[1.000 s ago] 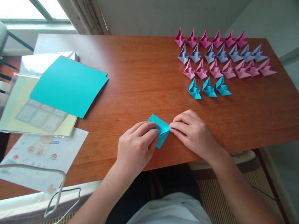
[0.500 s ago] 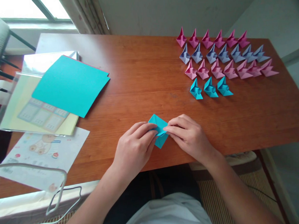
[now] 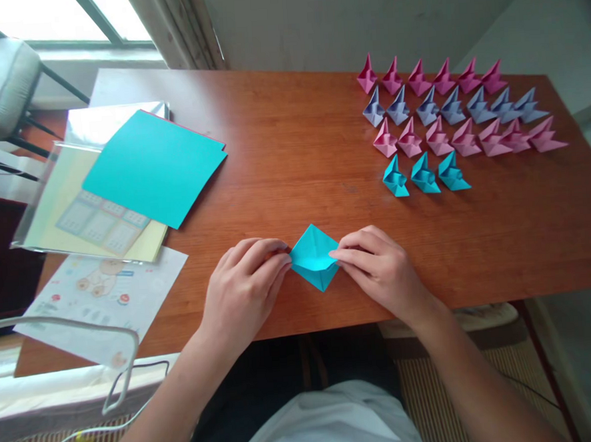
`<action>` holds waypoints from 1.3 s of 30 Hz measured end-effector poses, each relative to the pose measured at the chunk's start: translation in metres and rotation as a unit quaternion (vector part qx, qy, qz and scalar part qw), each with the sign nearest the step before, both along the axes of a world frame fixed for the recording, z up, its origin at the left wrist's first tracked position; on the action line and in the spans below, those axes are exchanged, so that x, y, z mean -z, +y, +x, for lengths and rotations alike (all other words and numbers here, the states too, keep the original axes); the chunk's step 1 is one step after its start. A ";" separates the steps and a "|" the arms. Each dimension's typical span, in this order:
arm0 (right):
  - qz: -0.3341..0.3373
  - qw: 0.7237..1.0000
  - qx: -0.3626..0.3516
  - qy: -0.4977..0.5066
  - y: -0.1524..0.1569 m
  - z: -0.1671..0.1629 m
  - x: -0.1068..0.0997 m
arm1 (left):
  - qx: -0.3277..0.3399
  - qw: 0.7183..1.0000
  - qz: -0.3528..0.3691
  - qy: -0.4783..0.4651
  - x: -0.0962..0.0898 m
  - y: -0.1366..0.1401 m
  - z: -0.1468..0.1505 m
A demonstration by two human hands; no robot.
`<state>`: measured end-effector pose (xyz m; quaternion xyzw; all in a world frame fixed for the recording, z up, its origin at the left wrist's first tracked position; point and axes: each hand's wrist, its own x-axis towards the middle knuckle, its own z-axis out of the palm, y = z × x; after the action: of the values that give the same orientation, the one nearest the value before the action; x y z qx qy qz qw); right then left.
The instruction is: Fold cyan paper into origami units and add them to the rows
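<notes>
A folded turquoise origami paper (image 3: 315,254), diamond-shaped with a crease across its middle, is held between my two hands near the table's front edge. My left hand (image 3: 249,280) pinches its left corner between thumb and fingers. At the right corner, my right hand (image 3: 385,262) grips the same paper, thumb on top. Parts of both corners are hidden under the fingertips. Beyond my right hand stand three finished turquoise origami pieces (image 3: 425,174) in a row.
Behind those are rows of pink origami pieces (image 3: 438,137), lilac origami pieces (image 3: 452,107) and magenta origami pieces (image 3: 444,77). Turquoise sheets (image 3: 154,166) lie at left on a plastic sleeve of yellow paper (image 3: 36,230). A printed sheet (image 3: 154,289) and a bent grey tube (image 3: 81,323) are nearer.
My left hand has slid left from the paper's middle to its left corner, uncovering more of the diamond. My right hand still grips the right corner. The whole view has shifted slightly.
</notes>
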<state>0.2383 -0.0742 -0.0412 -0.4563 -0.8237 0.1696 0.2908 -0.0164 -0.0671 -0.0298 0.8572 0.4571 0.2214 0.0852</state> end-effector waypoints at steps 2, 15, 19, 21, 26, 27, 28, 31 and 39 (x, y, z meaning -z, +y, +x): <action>-0.001 1.000 0.001 0.000 0.000 0.000 0.000 | -0.006 1.000 -0.005 0.006 -0.002 0.000 0.000; -0.064 0.998 0.017 -0.011 0.005 -0.004 -0.010 | 0.054 0.985 -0.101 -0.128 -0.014 0.010 0.019; -0.078 0.996 0.027 -0.018 0.008 -0.004 -0.012 | 0.078 0.985 -0.119 -0.093 -0.008 0.021 0.026; -0.085 0.996 0.033 -0.017 0.010 -0.004 -0.012 | 0.066 0.987 -0.116 -0.094 -0.004 0.024 0.027; -0.102 0.994 0.047 -0.009 0.012 -0.007 -0.012 | 0.007 0.988 -0.112 -0.106 0.000 0.024 0.033; -0.105 0.993 0.050 -0.007 0.012 -0.007 -0.013 | -0.001 0.988 -0.115 -0.105 0.000 0.024 0.034; -0.108 0.993 0.053 -0.004 0.012 -0.008 -0.014 | -0.008 0.987 -0.119 -0.104 0.000 0.024 0.036; -0.119 0.992 0.051 -0.001 0.012 -0.005 -0.017 | -0.016 0.986 -0.137 -0.097 -0.002 0.025 0.038; -0.129 0.989 0.064 -0.039 0.009 0.011 -0.022 | -0.030 0.987 -0.141 -0.067 -0.009 0.027 0.039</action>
<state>0.2494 -0.0651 -0.0190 -0.5476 -0.7751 0.2372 0.2073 0.0227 -0.0399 -0.0204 0.8057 0.5029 0.2138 0.2286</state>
